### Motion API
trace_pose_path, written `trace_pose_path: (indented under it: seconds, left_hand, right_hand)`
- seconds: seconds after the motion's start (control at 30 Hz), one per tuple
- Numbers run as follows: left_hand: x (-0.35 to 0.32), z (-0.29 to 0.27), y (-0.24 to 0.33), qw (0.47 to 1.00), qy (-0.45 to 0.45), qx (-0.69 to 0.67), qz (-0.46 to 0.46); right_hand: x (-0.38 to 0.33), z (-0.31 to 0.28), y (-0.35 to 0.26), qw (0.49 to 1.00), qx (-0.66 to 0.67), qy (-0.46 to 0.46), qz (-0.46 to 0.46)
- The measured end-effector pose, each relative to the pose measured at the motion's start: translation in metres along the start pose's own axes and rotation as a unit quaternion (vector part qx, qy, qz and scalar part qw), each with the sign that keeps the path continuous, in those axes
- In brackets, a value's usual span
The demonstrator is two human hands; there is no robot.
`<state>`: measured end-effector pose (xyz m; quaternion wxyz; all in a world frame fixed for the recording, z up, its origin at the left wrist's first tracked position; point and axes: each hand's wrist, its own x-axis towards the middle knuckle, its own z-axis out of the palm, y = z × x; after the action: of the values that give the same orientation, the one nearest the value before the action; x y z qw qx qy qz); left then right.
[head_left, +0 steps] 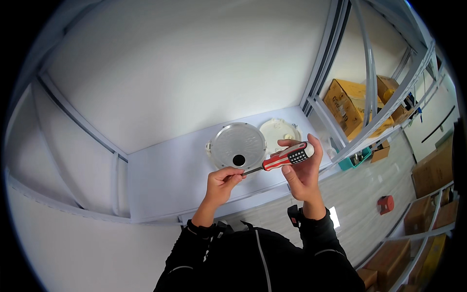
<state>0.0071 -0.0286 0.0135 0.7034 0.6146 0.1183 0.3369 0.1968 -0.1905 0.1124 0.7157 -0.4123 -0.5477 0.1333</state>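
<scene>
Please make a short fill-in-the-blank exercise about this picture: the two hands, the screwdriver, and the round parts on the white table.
1. The right hand holds the screwdriver by its red and white ____.
2. The left hand pinches the screwdriver's metal ____.
3. The round metal plate has a dark ____ near its lower edge.
4. The white round part lies to the ____ of the metal plate on the table.

Missing words: handle; tip; hole; right

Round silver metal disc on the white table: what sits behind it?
Behind the round silver metal disc lies a round white plastic plate, its near-left edge hidden by the disc.
</scene>
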Motion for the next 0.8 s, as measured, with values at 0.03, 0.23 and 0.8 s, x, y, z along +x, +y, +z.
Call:
trace_pose_path:
  seconds: [0.03,0.23,0.8]
  left_hand:
    - [0.0,-0.005,0.002,1.0,-0.01,0.007,0.007]
    - [0.008,-0.036,0.013,0.999,-0.03,0.012,0.014]
    - [0.051,-0.098,0.016,0.929,-0.117,0.315,0.152]
  right_hand:
    - [0.003,0.004,0.001,1.0,-0.005,-0.009,-0.01]
    - [0.008,0.042,0.017,0.997,-0.044,0.057,0.013]
    - [0.01,0.125,0.053,0.96,-0.256,0.114,0.003]
